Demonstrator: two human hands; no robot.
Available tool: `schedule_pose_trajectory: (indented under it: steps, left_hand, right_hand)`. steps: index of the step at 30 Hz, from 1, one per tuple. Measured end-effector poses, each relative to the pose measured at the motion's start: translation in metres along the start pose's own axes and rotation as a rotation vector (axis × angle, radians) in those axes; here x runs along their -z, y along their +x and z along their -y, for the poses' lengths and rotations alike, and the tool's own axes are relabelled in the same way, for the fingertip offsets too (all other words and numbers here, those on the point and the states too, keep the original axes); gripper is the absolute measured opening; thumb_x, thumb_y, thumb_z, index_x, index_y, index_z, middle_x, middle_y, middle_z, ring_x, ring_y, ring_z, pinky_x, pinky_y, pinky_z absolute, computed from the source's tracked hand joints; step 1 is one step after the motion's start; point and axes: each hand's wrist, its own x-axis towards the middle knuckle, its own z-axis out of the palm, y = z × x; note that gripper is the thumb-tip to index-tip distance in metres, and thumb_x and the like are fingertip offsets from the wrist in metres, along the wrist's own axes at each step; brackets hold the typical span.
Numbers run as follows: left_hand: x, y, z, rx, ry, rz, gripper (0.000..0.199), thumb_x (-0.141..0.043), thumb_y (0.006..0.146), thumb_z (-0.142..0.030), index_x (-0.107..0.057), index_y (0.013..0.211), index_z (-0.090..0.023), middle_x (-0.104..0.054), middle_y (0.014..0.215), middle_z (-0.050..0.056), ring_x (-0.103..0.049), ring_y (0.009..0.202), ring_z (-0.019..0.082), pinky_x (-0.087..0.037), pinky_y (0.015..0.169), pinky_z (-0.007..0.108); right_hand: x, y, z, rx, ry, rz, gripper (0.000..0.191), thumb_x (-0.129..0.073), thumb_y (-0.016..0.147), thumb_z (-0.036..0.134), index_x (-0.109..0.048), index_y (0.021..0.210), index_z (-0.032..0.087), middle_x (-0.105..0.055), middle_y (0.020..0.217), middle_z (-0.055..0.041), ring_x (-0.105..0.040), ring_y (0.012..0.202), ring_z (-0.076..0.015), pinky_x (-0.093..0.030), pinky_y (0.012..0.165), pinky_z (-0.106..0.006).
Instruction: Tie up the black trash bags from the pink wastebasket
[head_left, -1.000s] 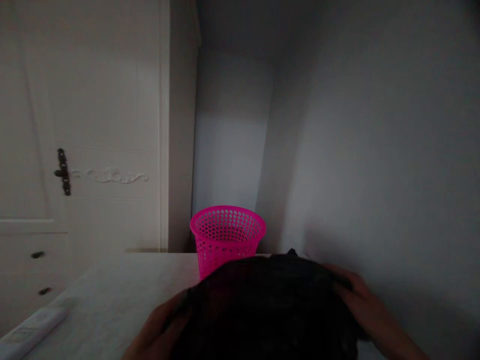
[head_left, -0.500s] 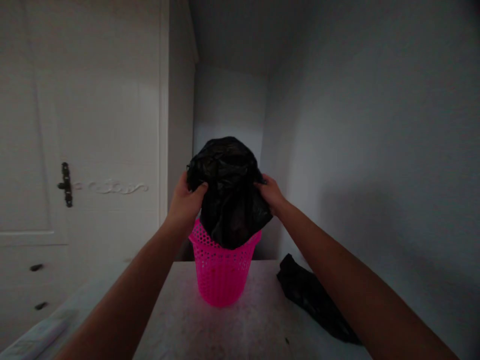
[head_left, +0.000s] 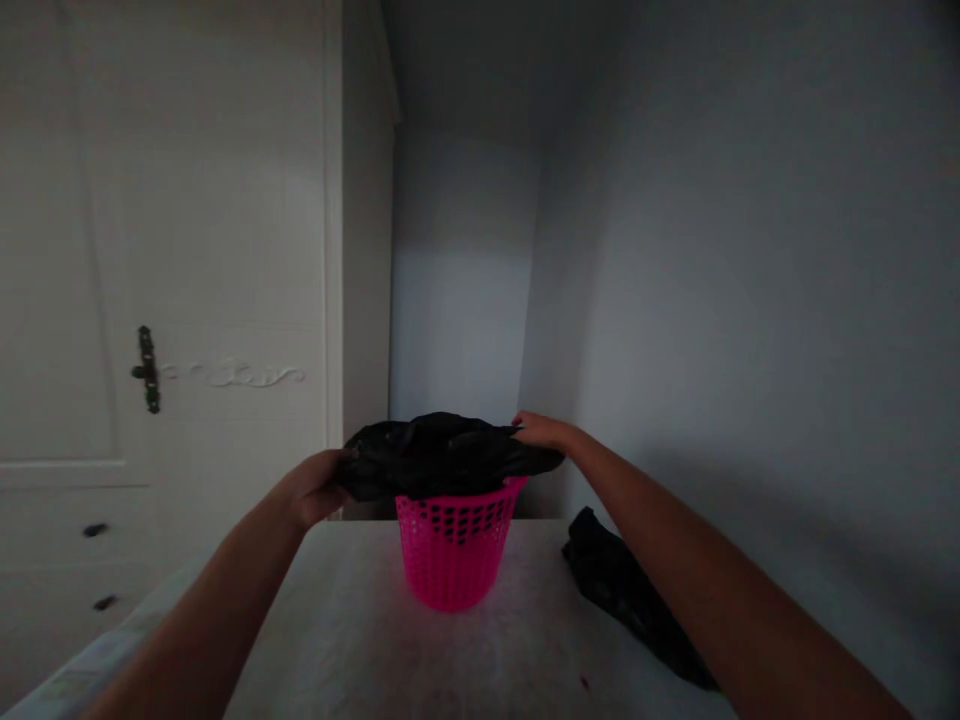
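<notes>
We had both hands on a thin, crinkly black plastic bag, which was spread out wide over the top of a bright pink, round plastic basket with holes in its sides. Our left hand had the bag's left edge pinched between thumb and fingers, and our right hand held the right side, fingers kinda narrow on the plastic. The bag stuck out past the basket on both sides and hid most of the rim, though a bit of pink showed at the right. We couldn't tell how much of it sat down inside, but dark plastic showed through the upper holes.

The basket stood upright near the far edge of a pale, faintly mottled worktop. Over on the right lay a crumpled black plastic bundle, partly hidden behind our right forearm and well apart from the basket. There was also a tiny dark reddish bit near us on the worktop. Off to the left was a white panelled wardrobe with a dark ornate handle, plus a plain greyish wall on the right.
</notes>
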Motion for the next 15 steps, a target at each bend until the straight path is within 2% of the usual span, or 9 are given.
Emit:
schedule_pose_trajectory:
  steps: [3,5,8,11,13,15]
  left_hand:
    - [0.008,-0.011,0.000,0.068,-0.038,0.010,0.028,-0.049,0.084,0.002,-0.072,0.094,-0.011,-0.077,0.074,0.009,-0.074,0.060,0.021,-0.064,0.056,0.029]
    - [0.009,-0.020,0.007,0.096,-0.061,0.019,0.029,-0.048,0.083,0.004,-0.072,0.090,-0.010,-0.075,0.068,0.008,-0.072,0.055,0.019,-0.063,0.053,0.027]
    - [0.005,-0.033,0.030,0.102,-0.079,0.015,0.027,-0.054,0.080,0.004,-0.073,0.091,-0.011,-0.074,0.063,0.005,-0.067,0.046,0.017,-0.057,0.044,0.023]
    - [-0.002,-0.040,0.052,0.108,-0.090,0.007,0.026,-0.062,0.078,0.002,-0.076,0.095,-0.012,-0.075,0.065,0.005,-0.068,0.045,0.018,-0.054,0.041,0.024]
    - [-0.003,-0.041,0.056,0.115,-0.102,0.012,0.022,-0.064,0.078,-0.001,-0.076,0.094,-0.011,-0.078,0.070,0.009,-0.071,0.051,0.021,-0.059,0.046,0.028]
    - [-0.002,-0.040,0.049,0.093,-0.127,0.008,0.022,-0.062,0.081,-0.003,-0.076,0.095,-0.010,-0.079,0.075,0.011,-0.073,0.055,0.024,-0.063,0.052,0.033]
  right_hand:
    - [0.004,-0.016,-0.023,-0.038,0.145,0.116,0.039,-0.058,0.088,0.024,-0.067,0.126,0.019,-0.075,0.093,-0.0053,-0.065,0.067,-0.0144,-0.044,0.055,-0.023]
    - [0.001,-0.026,-0.036,-0.053,0.213,0.159,0.040,-0.059,0.080,0.016,-0.069,0.119,0.020,-0.070,0.079,-0.0005,-0.055,0.058,-0.0113,-0.035,0.050,-0.021]
    - [-0.013,-0.033,-0.050,-0.052,0.299,0.166,0.038,-0.062,0.071,0.010,-0.071,0.106,0.017,-0.064,0.070,0.0019,-0.050,0.057,-0.0103,-0.031,0.050,-0.020]
    - [-0.027,-0.033,-0.056,-0.059,0.381,0.145,0.038,-0.061,0.067,0.009,-0.071,0.103,0.016,-0.062,0.065,0.0029,-0.048,0.056,-0.0103,-0.032,0.051,-0.020]
    - [-0.031,-0.033,-0.057,-0.071,0.446,0.161,0.041,-0.059,0.067,0.011,-0.071,0.106,0.017,-0.061,0.064,0.0036,-0.048,0.053,-0.0103,-0.033,0.050,-0.020]
    - [-0.030,-0.034,-0.059,-0.076,0.520,0.191,0.038,-0.057,0.068,0.014,-0.072,0.104,0.018,-0.063,0.066,0.0023,-0.051,0.052,-0.0107,-0.037,0.049,-0.021]
